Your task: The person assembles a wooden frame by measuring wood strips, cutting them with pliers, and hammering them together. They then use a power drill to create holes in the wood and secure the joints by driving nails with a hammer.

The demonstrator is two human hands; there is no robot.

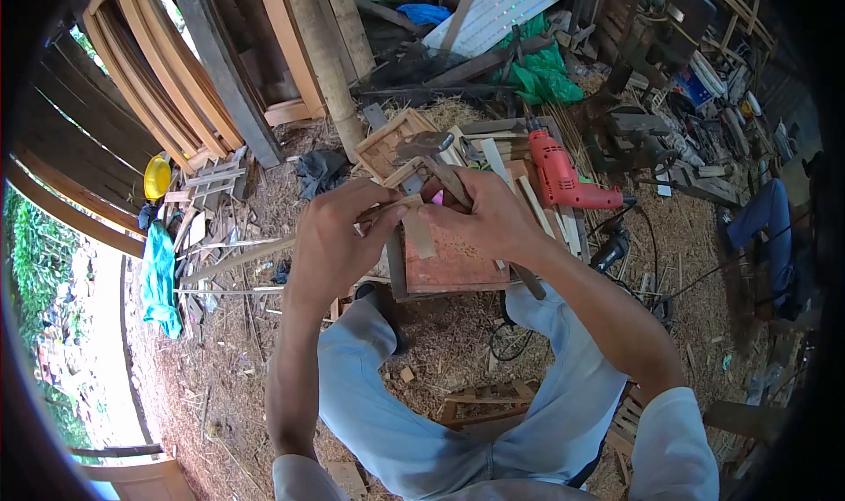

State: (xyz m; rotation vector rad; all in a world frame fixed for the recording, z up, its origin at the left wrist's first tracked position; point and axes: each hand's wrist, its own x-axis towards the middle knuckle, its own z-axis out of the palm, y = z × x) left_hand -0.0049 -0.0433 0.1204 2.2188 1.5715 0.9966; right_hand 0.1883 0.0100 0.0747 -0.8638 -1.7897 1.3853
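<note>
My left hand [339, 237] is closed, thumb and fingers pinching a long thin wood strip [242, 260] that runs out to the left. My right hand [488, 218] is closed too, its fingers meeting the strip's end close to the left thumb. A tan flat piece [421, 235] hangs below the fingertips; I cannot make out whether it is thin wood or paper. Beneath both hands stands a low reddish-brown worktable [458, 272]. A hammer [425, 145] lies beyond the fingers, its handle partly hidden by my right hand.
A red power drill [563, 171] lies on the worktable's right side among wood strips. Behind the hands sits a small wooden frame [387, 149]. A dark corded tool [609, 250] rests right of the table. Wood shavings cover the ground; wooden frames [154, 70] lean at left.
</note>
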